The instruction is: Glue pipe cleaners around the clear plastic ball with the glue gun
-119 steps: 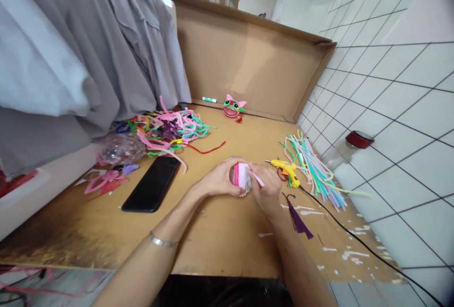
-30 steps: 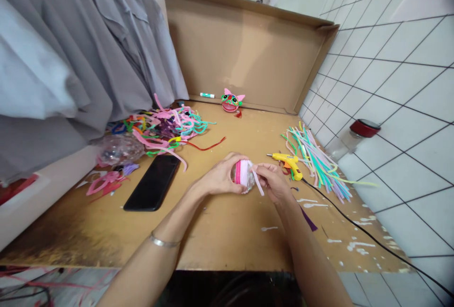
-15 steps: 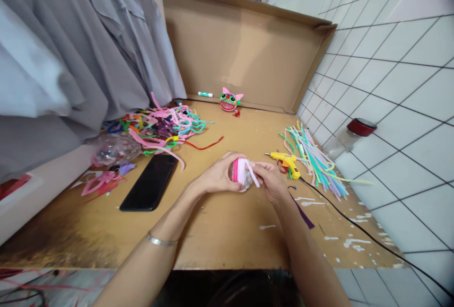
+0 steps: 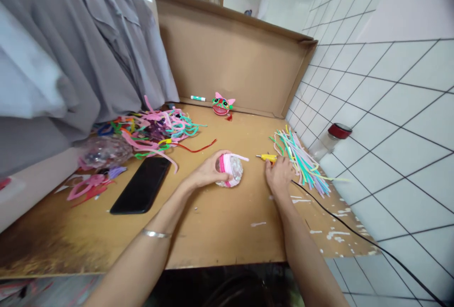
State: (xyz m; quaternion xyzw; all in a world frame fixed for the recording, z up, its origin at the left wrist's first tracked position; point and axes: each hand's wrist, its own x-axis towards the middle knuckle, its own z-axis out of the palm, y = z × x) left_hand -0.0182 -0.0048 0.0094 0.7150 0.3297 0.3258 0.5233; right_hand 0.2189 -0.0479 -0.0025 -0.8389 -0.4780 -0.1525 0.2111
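My left hand (image 4: 207, 170) is closed around a short clear plastic bottle piece (image 4: 237, 171), which is wrapped with bands of bright pink and pale pink pipe cleaner. The free end of a pale pipe cleaner (image 4: 241, 157) sticks out from it to the right. On the right, my right hand (image 4: 281, 177) is closed over the handle of a yellow hot glue gun (image 4: 266, 157), hiding most of it. The gun's metal nozzle points left, toward the bottle piece, and its black cord (image 4: 329, 212) trails off to the lower right.
Straight pipe cleaners (image 4: 301, 158) lie beyond my right hand, near a red-lidded jar (image 4: 333, 137). A black phone (image 4: 142, 185) and tangled pipe cleaners (image 4: 166, 125) are on the left. A decorated animal head (image 4: 222, 104) and a glue stick (image 4: 197, 98) stand by the cardboard wall (image 4: 230, 56).
My right hand has let go of the pipe cleaner end and moved right onto the glue gun. My left hand keeps the bottle piece, now turned with its clear end showing more.
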